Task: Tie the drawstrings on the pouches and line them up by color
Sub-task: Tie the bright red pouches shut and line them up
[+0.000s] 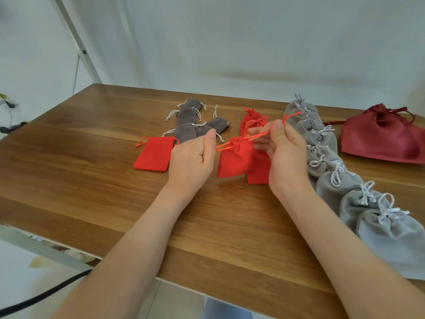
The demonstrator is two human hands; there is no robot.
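A small red pouch [234, 158] hangs cinched between my hands above the table. My left hand [192, 161] pinches its red drawstring on the left side. My right hand [281, 148] pinches the drawstring on the right, with the cord ends sticking up past my thumb. Another red pouch [154, 154] lies flat to the left with its drawstring loose. More red pouches [253, 122] lie behind and under my right hand. Several dark grey pouches [189, 122] with loose white strings lie at the back. A row of light grey tied pouches [340, 183] runs along the right.
A larger dark red satin pouch [383, 137] lies at the far right. The wooden table [80, 157] ends at a near edge below my forearms. A white wall stands behind, a metal frame post at the left, and a black cable on the floor.
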